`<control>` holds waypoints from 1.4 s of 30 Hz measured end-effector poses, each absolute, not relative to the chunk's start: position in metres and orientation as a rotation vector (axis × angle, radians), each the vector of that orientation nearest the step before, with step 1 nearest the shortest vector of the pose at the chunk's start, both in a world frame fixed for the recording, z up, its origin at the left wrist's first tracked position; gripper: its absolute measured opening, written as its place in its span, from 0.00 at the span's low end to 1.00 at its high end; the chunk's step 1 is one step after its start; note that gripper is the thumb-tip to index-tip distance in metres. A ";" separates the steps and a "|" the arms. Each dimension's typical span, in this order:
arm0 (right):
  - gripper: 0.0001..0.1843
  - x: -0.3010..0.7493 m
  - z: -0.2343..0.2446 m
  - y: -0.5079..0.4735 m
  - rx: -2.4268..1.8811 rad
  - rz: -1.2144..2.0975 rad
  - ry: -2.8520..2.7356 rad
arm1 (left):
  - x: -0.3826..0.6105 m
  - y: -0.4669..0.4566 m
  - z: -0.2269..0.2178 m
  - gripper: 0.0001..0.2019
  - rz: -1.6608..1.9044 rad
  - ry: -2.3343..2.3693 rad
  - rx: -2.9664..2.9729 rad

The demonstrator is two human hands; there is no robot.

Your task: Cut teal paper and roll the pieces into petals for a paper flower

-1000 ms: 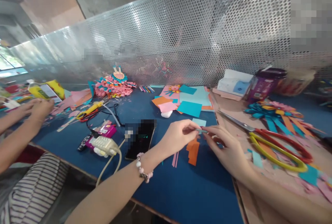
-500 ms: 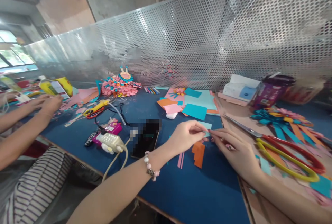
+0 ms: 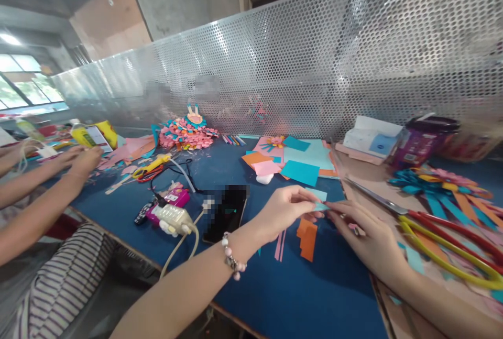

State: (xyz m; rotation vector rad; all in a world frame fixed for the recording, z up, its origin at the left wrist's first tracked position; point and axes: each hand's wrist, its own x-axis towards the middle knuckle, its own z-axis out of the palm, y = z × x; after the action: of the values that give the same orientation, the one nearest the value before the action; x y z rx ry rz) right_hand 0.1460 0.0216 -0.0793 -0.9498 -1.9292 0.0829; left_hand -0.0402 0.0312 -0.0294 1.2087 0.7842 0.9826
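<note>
My left hand (image 3: 285,210) and my right hand (image 3: 365,237) meet above the blue table (image 3: 275,286). Both pinch one small light-blue paper strip (image 3: 321,206) between thumb and fingers. A beaded bracelet (image 3: 232,263) sits on my left wrist. Just below the hands lie orange paper pieces (image 3: 307,237) and thin pink strips (image 3: 280,244). A light-blue paper square (image 3: 316,193) lies just behind the hands.
Large red-and-yellow scissors (image 3: 444,234) lie to the right on a brown board. A phone (image 3: 227,212), a white plug with cable (image 3: 173,218) and coloured paper sheets (image 3: 301,163) lie around. Another person's arms (image 3: 43,182) work at the left. A perforated metal screen (image 3: 314,66) stands behind.
The view has shifted up and left, so everything sits lower and further right. My hands stay together on the light-blue strip, with small finger movements only.
</note>
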 end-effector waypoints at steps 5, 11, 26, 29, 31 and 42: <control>0.08 0.148 -0.077 0.022 -0.972 0.182 -1.920 | -0.040 0.033 -0.027 0.02 0.942 0.765 1.020; 0.07 0.150 -0.080 0.021 -0.954 0.180 -1.929 | -0.042 0.035 -0.030 0.02 0.916 0.689 0.909; 0.06 0.152 -0.075 0.015 -0.950 0.157 -1.928 | -0.045 0.032 -0.030 0.09 0.804 0.709 1.196; 0.06 0.151 -0.074 0.014 -1.006 0.222 -1.901 | -0.045 0.031 -0.029 0.14 0.789 0.733 1.289; 0.06 0.150 -0.073 0.013 -1.006 0.231 -1.893 | -0.045 0.030 -0.028 0.16 0.814 0.744 1.372; 0.09 0.150 -0.076 0.014 -1.140 0.333 -1.768 | -0.044 0.026 -0.026 0.14 0.943 0.841 1.763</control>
State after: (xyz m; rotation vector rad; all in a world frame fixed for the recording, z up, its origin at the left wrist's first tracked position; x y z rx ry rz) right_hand 0.1498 0.0136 -0.0763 -1.1401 -1.7681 0.3334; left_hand -0.0440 0.0262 -0.0258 1.7631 0.8408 0.9433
